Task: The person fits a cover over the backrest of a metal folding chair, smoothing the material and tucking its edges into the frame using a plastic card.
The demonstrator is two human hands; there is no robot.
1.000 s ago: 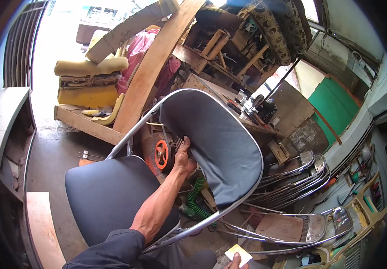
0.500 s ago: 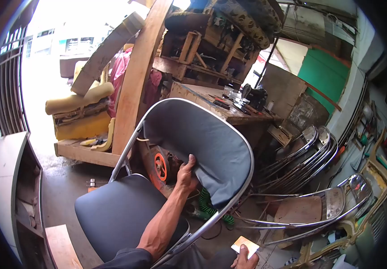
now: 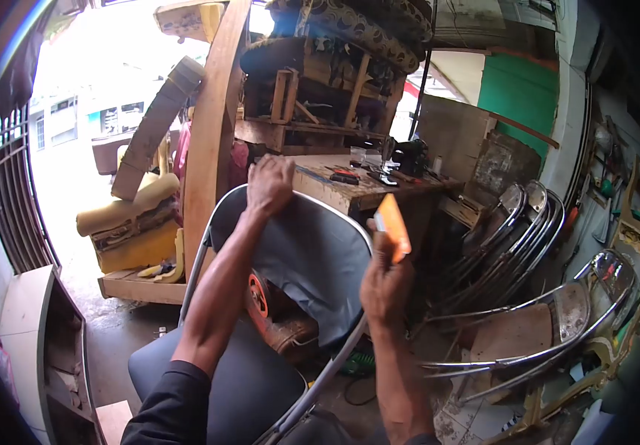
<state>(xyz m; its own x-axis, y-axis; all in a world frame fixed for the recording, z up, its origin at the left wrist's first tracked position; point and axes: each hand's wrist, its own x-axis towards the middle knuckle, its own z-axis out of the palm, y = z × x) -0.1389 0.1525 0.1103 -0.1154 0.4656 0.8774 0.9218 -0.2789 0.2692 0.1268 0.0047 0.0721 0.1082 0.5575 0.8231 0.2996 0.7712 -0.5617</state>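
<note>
A folding chair with a dark grey seat (image 3: 216,382) and a metal frame stands before me. Its grey backrest cover (image 3: 312,245) hangs loose and creased along the lower edge. My left hand (image 3: 270,185) is closed over the backrest's top rim, toward its left side. Beside the right edge of the backrest, my right hand (image 3: 385,293) is raised, pinching a thin flat orange-and-white piece (image 3: 392,228) like a card or scraper blade. That piece points upward, apart from the cover.
Behind the chair is a wooden workbench (image 3: 364,196) with tools and a black sewing machine (image 3: 411,157). Folded metal chairs (image 3: 513,230) lean at right, with another chair frame (image 3: 527,334) nearer. A machine with an orange wheel (image 3: 258,295) sits behind the backrest.
My left hand has gone from the cover's lower edge up to the top rim. My right hand has risen from the bottom of the view with the flat piece, now tilted upright.
</note>
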